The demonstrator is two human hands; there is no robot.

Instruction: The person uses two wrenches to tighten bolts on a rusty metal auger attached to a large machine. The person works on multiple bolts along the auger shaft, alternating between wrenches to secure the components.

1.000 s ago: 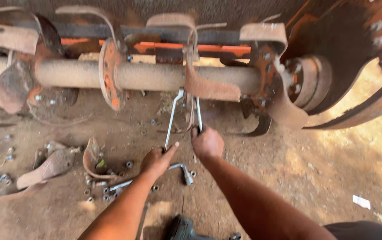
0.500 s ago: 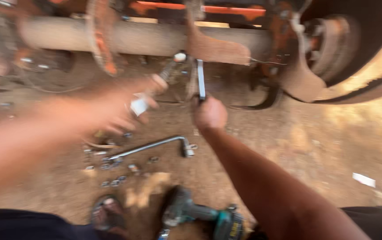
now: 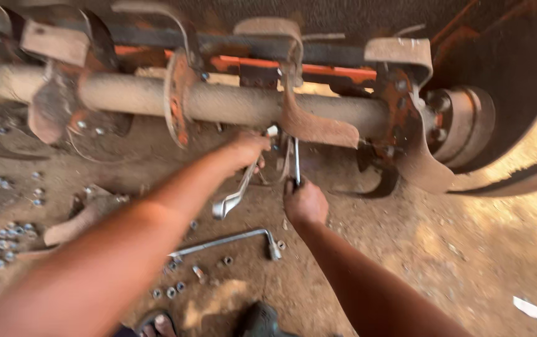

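Two hands, each clenched on a tool: right hand grips upright spanner; left hand grips angled wrench. Between arms, bent socket wrench among loose nuts on dirt. Beyond, rusty tiller shaft.

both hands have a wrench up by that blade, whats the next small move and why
Probably hold the right hand wrench steady and swing the left hand wrench a short arc: both reach up to the same spot under the curved blade on the shaft.
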